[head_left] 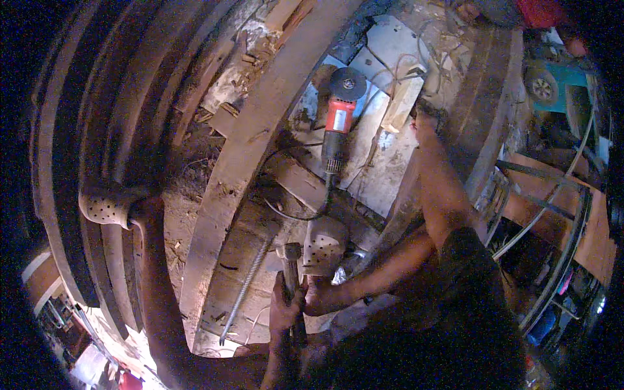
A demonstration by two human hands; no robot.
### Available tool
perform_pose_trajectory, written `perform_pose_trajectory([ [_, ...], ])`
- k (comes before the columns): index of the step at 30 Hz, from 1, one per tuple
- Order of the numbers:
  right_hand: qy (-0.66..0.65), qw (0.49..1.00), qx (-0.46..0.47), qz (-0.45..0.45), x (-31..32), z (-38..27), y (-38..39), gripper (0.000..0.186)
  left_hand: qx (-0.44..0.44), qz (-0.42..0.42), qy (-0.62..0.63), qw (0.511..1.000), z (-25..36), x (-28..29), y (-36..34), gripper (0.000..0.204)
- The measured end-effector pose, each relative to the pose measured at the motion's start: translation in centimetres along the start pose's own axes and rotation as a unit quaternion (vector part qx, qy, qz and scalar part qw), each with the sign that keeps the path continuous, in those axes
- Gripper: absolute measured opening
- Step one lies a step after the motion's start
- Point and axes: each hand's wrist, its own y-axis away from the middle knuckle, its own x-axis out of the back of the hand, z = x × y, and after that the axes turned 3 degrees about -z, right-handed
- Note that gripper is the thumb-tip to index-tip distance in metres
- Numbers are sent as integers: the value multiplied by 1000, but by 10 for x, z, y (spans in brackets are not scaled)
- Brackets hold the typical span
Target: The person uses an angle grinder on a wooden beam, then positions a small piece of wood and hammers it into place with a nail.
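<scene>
My left hand (286, 304) is wrapped round the wooden handle of a hammer (288, 252), its metal head upward, near my lower body. My right arm stretches forward to the right, where my right hand (426, 122) is beside a pale wood block (404, 103). Shadow hides most of its fingers, so whether it grips the block cannot be made out. Left of that block lies a red and black angle grinder (339, 117) with a dark disc, its cord trailing from the near end.
A long curved timber (250, 140) runs between my feet, which wear perforated clogs (328, 246). More curved planks (97, 143) rise at the left. A ribbed metal rod (248, 286) lies beside the timber. Wood scraps and cables litter the far area. At right are a metal frame (578, 227) and a wheel (543, 88).
</scene>
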Motion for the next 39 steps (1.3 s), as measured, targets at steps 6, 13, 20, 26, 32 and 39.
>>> perform_pose_trajectory([
  [6, -12, 997, -22, 71, -17, 1, -27, 33, 78, 56, 45, 994, 18, -11, -18, 40],
  [13, -83, 941, 4, 327, 22, 38, -19, 25, 7, 34, -48, 998, -67, -27, -67, 40],
  [20, -299, 903, 168, 261, 119, -86, 72, 21, -14, 34, 105, 994, -126, 3, -90, 34],
  [26, -622, 760, 178, -58, 250, -132, 282, 21, -112, 43, -14, 993, -107, 27, -79, 52],
  [32, -668, 680, 255, -164, 292, -161, 417, 17, -186, 132, -139, 964, -73, 51, -28, 49],
  [39, -666, 654, 312, -177, 296, -182, 496, 28, -341, 275, 53, 897, 39, 100, 122, 31],
])
